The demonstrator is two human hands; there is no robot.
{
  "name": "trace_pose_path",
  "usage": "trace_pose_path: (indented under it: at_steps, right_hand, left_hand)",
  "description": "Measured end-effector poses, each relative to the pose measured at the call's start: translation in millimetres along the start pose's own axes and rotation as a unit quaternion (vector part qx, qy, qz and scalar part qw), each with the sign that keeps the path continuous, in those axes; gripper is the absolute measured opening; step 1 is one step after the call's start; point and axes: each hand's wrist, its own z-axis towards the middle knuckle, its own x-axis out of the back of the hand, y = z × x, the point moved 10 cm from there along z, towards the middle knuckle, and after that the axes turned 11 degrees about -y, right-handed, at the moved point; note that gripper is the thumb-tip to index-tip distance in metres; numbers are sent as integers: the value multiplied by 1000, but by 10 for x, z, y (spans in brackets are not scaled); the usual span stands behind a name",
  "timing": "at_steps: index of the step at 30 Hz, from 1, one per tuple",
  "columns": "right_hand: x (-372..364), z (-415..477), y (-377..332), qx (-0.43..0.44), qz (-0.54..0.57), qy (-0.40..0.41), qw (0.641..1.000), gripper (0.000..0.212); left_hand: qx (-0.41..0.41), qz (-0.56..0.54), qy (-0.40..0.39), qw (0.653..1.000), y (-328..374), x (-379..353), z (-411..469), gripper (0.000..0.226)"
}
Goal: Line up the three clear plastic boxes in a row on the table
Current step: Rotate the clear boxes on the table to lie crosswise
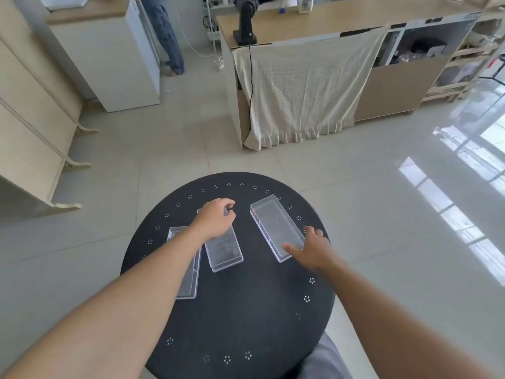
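Fingers of left hand [216, 218] curled over middle box [225, 251]; right hand [311, 248] spread, touching right box [276, 228].

I saw both forearms bare to the frame edge, no sleeves, watch or rings. The bare left hand [216, 218] and bare right hand [314, 248] were ungloved. Grey fabric garment [326, 359] showed below.

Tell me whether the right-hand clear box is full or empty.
Empty: through the right box only the black table shows. The right hand touches its near corner.
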Motion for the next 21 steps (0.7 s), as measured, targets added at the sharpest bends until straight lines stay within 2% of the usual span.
trace_pose_path:
  at_steps: [6,12,18,21]
  right_hand:
    - [-254,124,79,-20,11,-3,1000,128]
    - [-349,266,132,-11,5,36,999,128]
    - [-441,395,248,2,63,49,997,109]
    - [-429,418,309,19,105,52,993,104]
  left_hand:
    - [-5,8,-36,999,140,-405,268,47]
    - [-39,2,-57,998,247,-710,564,58]
    - [-25,30,-113,993,196,-999,800,69]
    - [-2,43,-103,994,73,-1057,826,67]
